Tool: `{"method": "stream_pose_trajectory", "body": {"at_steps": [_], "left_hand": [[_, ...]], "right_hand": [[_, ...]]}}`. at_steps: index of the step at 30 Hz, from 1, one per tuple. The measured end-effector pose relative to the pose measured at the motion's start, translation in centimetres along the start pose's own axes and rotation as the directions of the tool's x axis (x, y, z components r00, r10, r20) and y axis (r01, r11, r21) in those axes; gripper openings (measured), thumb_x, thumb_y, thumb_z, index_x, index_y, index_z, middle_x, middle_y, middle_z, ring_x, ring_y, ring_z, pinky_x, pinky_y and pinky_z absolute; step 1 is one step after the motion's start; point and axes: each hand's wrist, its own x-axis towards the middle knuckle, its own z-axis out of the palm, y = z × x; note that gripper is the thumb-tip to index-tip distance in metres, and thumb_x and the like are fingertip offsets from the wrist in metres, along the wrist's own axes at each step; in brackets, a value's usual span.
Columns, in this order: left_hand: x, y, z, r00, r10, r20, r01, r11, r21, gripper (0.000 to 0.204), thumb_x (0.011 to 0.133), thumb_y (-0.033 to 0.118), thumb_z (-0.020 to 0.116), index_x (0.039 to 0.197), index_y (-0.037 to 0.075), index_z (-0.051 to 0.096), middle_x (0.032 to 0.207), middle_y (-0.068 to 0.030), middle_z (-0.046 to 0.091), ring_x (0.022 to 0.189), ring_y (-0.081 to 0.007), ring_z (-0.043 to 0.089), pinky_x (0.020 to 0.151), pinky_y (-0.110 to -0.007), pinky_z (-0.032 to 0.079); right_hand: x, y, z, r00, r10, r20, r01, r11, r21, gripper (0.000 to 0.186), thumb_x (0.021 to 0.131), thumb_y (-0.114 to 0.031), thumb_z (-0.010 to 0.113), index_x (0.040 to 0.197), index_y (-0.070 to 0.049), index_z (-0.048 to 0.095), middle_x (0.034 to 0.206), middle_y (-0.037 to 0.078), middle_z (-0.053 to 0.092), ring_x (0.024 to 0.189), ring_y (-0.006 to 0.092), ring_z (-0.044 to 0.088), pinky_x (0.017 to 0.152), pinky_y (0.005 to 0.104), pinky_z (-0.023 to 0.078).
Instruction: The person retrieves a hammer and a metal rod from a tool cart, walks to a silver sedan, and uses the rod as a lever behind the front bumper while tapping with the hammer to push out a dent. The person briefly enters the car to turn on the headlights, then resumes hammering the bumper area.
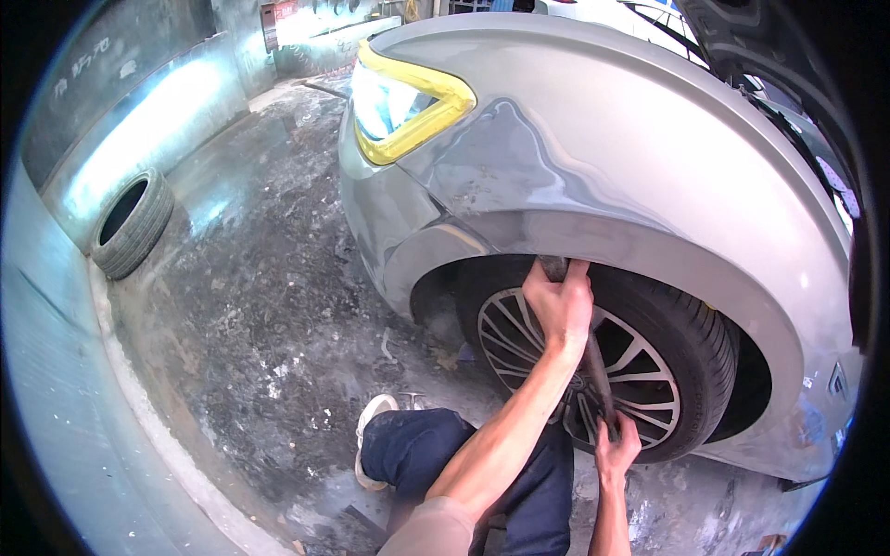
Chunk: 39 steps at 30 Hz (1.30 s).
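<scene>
Both my hands are wrapped round a long dark metal bar [599, 375], which slants across the front of a car wheel [640, 357] with dark and silver spokes. My left hand [561, 301] grips its upper part, just below the arch edge of a silver-grey fender [649, 139]. The bar's top end goes up against or behind that edge; its tip is hidden. Lower down, my right hand [616, 445] closes round the bar's bottom end, near the tyre's lower side. Wavy patches of grey show on the fender, above the arch.
Yellow tape frames the headlight [389, 102]. A loose tyre [134, 222] leans by the wall at left. The stained floor [278, 371] runs between wall and car. A hammer-like tool [413, 398] lies beside my shoe. The raised hood [769, 46] is at upper right.
</scene>
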Motion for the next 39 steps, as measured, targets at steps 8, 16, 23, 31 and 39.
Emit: {"method": "stream_pose_trajectory", "body": {"at_steps": [8, 16, 23, 31, 39], "left_hand": [[0.3, 0.0, 0.3, 0.998, 0.013, -0.054, -0.013, 1.0, 0.012, 0.012, 0.084, 0.006, 0.067, 0.082, 0.002, 0.056, 0.055, -0.0031, 0.051, 0.036, -0.0111, 0.042, 0.032, -0.028, 0.029], [-0.4, 1.3, 1.5, 0.991, -0.09, -0.102, 0.096, 0.993, 0.062, 0.014, 0.081, 0.007, 0.064, 0.072, 0.009, 0.054, 0.05, 0.0016, 0.038, 0.035, -0.011, 0.033, 0.033, -0.029, 0.024], [-0.4, 1.6, 1.5, 0.988, -0.147, -0.042, 0.15, 0.984, 0.099, 0.029, 0.085, 0.01, 0.057, 0.062, 0.014, 0.04, 0.052, 0.0028, 0.029, 0.039, -0.0113, 0.026, 0.04, -0.029, 0.021], [-0.1, 1.5, 1.1, 0.988, -0.153, -0.011, 0.153, 0.981, 0.119, 0.035, 0.086, 0.011, 0.056, 0.058, 0.016, 0.035, 0.049, 0.0031, 0.025, 0.041, -0.0117, 0.024, 0.042, -0.03, 0.02], [-0.1, 1.5, 1.1, 0.988, -0.154, -0.023, 0.156, 0.977, 0.144, 0.034, 0.085, 0.012, 0.057, 0.059, 0.016, 0.036, 0.05, 0.0028, 0.026, 0.04, -0.0123, 0.024, 0.042, -0.03, 0.02]], "right_hand": [[-0.2, -0.6, -1.2, 0.992, -0.076, 0.103, 0.096, 0.975, -0.201, 0.031, 0.08, -0.008, 0.073, 0.109, 0.001, 0.065, 0.098, 0.018, 0.066, 0.088, 0.0376, 0.063, 0.078, 0.0447, 0.052], [0.0, 1.0, -4.6, 0.99, 0.04, 0.138, -0.024, 0.993, -0.115, 0.032, 0.077, -0.017, 0.079, 0.1, 0.0, 0.065, 0.093, 0.018, 0.067, 0.088, 0.0362, 0.065, 0.079, 0.0418, 0.052], [-1.6, 3.3, -6.7, 0.984, 0.119, 0.134, -0.098, 0.983, -0.159, 0.034, 0.074, -0.015, 0.081, 0.1, -0.001, 0.065, 0.094, 0.015, 0.066, 0.089, 0.0341, 0.065, 0.079, 0.0411, 0.053], [-4.8, 6.8, -6.8, 0.967, 0.244, 0.075, -0.221, 0.948, -0.231, 0.034, 0.072, -0.012, 0.08, 0.1, -0.002, 0.062, 0.095, 0.016, 0.064, 0.09, 0.0371, 0.064, 0.078, 0.0433, 0.052], [-5.6, 7.9, -6.2, 0.988, 0.148, 0.043, -0.13, 0.948, -0.291, 0.032, 0.068, -0.008, 0.076, 0.096, -0.003, 0.061, 0.093, 0.014, 0.061, 0.085, 0.0359, 0.062, 0.072, 0.0441, 0.052]]}}
